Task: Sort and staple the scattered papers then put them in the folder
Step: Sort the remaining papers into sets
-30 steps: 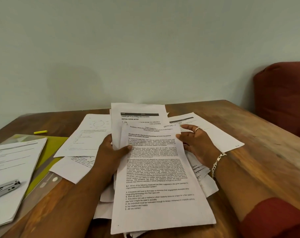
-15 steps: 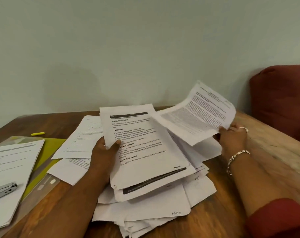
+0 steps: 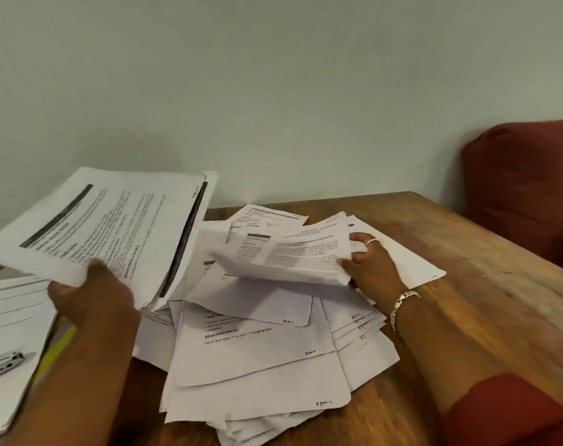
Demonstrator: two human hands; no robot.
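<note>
A loose heap of printed white papers (image 3: pixel 257 358) covers the middle of the wooden table. My left hand (image 3: pixel 93 294) grips a few sheets (image 3: pixel 113 233) by their near edge and holds them up over the table's left side. My right hand (image 3: pixel 370 262) grips the right end of a thicker bundle of papers (image 3: pixel 290 259) just above the heap. At the far left a separate paper stack (image 3: pixel 13 317) lies on the yellow-green folder (image 3: pixel 59 342), with a silver stapler (image 3: pixel 2 365) on top.
The wooden table (image 3: pixel 483 284) has bare surface to the right of the heap. A dark red cushioned seat (image 3: pixel 528 188) stands at the right beyond the table's edge. A pale wall rises directly behind the table.
My left hand has lifted its sheets off the heap and swung them up to the left. My right hand has come back to the heap and taken hold of a thicker bundle.
</note>
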